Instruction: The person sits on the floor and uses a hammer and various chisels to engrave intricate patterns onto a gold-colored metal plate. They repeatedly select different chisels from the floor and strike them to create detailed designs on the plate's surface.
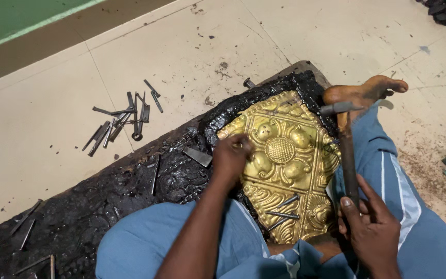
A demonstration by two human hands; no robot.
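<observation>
Chasing brass relief panel point(285, 160), seated in black pitch bed point(145, 181) at centre. Left hand point(232, 156) fingers pinching punch at panel's 9 o'clock; right hand point(370, 227) gripping hammer point(344, 150). Motifs mostly raised; detailing remaining.

No packages, labels, signs or screens are visible.

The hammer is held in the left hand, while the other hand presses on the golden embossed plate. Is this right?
Not quite. The head view shows the hammer in the right hand; it is the left hand that presses on the golden embossed plate.
</observation>
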